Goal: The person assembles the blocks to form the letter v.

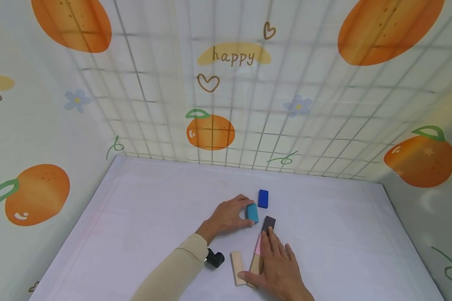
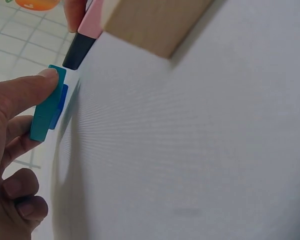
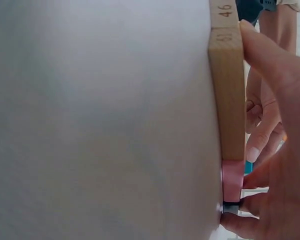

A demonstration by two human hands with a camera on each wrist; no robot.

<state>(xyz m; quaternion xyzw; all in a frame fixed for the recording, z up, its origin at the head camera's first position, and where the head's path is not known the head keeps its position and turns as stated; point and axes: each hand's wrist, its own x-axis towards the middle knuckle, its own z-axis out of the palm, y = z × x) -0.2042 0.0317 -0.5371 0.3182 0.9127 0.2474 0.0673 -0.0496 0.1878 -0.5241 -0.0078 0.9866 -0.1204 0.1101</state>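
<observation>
While the left hand (image 1: 227, 215) pinches the teal block (image 1: 252, 213) between thumb and fingers, standing it on edge on the counter (image 1: 135, 217), the right hand (image 1: 276, 263) lies flat with straight fingers over a row of three blocks laid end to end: a dark block (image 1: 268, 223) farthest out, a pink block (image 1: 258, 247) in the middle, a plain wooden block (image 1: 255, 264) nearest the body. Fingertips reach the dark block; the thumb rests by the near end of the wooden one. In the right wrist view the row sits flush, wood to pink to dark, no gap showing.

A second wooden block (image 1: 237, 267) lies loose just left of the row. A dark blue block (image 1: 263, 198) lies just beyond the teal one; in the left wrist view the two look to be touching, though the angle is too steep to be sure. Cream sleeve (image 1: 173, 271) on the left arm, black wrist camera (image 1: 214, 258) under it.

The step in hand reads as lining blocks up. Judgement on doing it well:
- Keep the right hand's pressure straight down and even, so the row does not fan or slide on the smooth cloth.
- Hold the teal block low and lightly, then lower it onto a flat face rather than dropping it.
- Bring it up square to its neighbour, face to face, and slowly; a nudge at an angle would turn the dark blue block.
- Release the pinch only once the block sits without rocking.
</observation>
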